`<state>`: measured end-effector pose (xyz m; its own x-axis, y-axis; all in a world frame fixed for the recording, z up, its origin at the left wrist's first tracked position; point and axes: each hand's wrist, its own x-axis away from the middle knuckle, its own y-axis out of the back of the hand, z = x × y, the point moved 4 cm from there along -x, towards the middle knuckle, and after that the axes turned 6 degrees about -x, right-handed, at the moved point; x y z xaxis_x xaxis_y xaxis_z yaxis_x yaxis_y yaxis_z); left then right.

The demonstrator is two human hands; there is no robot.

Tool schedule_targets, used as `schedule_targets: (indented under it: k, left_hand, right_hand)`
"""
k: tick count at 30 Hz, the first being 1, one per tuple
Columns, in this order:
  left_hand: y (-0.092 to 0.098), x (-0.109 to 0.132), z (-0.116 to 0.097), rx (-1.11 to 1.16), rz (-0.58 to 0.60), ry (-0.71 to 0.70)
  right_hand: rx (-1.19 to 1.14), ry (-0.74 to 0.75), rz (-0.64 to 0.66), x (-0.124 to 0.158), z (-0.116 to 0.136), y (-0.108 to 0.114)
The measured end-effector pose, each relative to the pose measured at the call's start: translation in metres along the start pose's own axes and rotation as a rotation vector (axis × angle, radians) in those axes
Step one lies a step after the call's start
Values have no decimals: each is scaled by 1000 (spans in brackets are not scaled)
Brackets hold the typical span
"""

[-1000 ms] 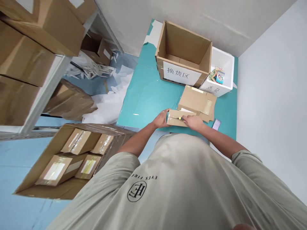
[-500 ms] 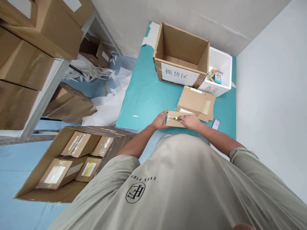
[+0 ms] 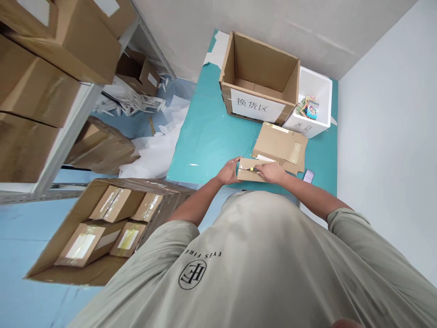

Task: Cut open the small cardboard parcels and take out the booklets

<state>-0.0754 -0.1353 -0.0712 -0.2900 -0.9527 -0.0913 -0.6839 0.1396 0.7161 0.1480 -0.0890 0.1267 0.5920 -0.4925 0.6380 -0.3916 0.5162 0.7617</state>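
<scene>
A small flat cardboard parcel (image 3: 248, 174) lies at the near edge of the teal table (image 3: 211, 136). My left hand (image 3: 228, 172) grips the parcel's left end, fingers curled round it. My right hand (image 3: 272, 172) is closed on a small yellow-tipped cutter (image 3: 251, 169), whose tip rests on the parcel's top. Just behind the parcel lies a flattened cardboard piece (image 3: 282, 145) with tape on it.
An open empty carton (image 3: 261, 82) with a white label stands at the table's back, next to a white foam box (image 3: 314, 109) holding colourful packets. A carton of several taped parcels (image 3: 102, 228) sits low at left. Shelving with boxes (image 3: 41, 82) fills the left side.
My right hand has slid the cutter a little leftward along the parcel's top. My left hand has kept its hold on the parcel's end.
</scene>
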Motion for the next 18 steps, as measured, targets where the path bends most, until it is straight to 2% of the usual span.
schedule_targets:
  k: [6,18]
  left_hand:
    - [2,0,-2,-11,6,-12]
    - [3,0,-2,18,1,3]
  right_hand:
    - [28,5,14,6,-5,8]
    - [44,-104,61,39,-27,-3]
